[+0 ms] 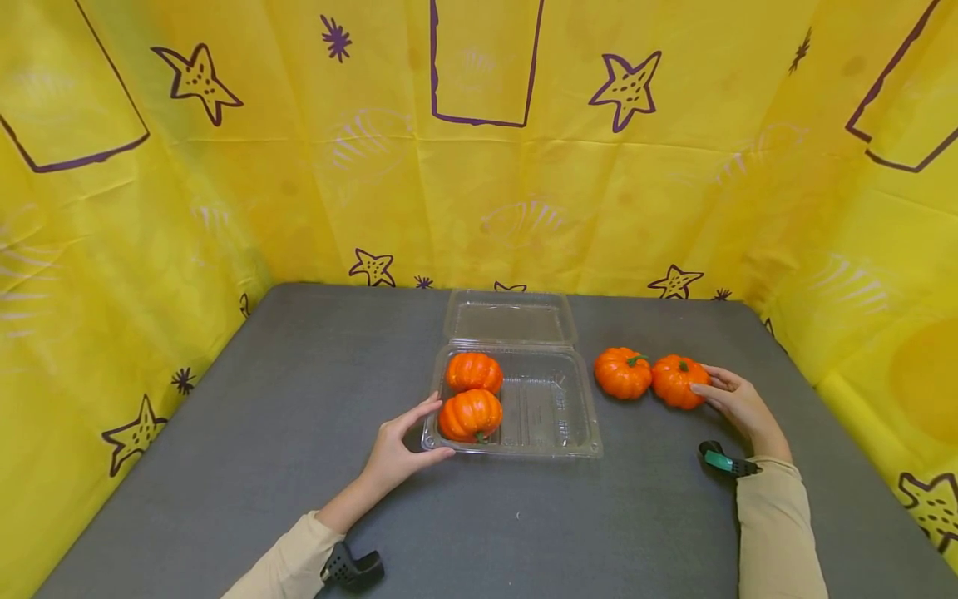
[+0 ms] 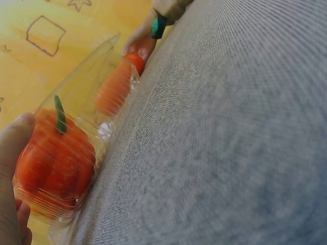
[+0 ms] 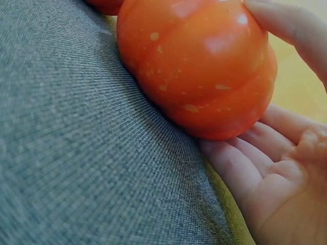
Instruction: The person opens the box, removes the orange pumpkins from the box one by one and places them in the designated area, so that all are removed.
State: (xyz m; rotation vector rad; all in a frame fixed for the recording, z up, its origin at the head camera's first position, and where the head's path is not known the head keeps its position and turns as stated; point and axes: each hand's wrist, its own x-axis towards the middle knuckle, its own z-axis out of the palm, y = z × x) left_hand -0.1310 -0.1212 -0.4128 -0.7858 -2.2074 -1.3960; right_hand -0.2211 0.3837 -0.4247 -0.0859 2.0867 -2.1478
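Note:
In the head view a clear plastic clamshell container [image 1: 535, 416] lies with its lid folded back. Two small orange pumpkins, a rear one [image 1: 475, 372] and a front one [image 1: 471, 415], sit in its left half. My left hand [image 1: 395, 453] holds the container's front left corner, thumb along the front edge and fingers on the left side. Outside the container, to its right, two more pumpkins stand side by side on the table. My right hand [image 1: 741, 406] grips the outer pumpkin [image 3: 199, 66] from its right side, thumb and fingers around it. The inner pumpkin [image 1: 623, 373] is beside it.
The container's open lid [image 1: 511, 319] lies toward the back of the grey table [image 1: 337, 358]. A yellow patterned cloth [image 1: 479, 183] hangs behind the table and along both sides. Each wrist wears a dark strap, the right strap [image 1: 726, 460] with a green part.

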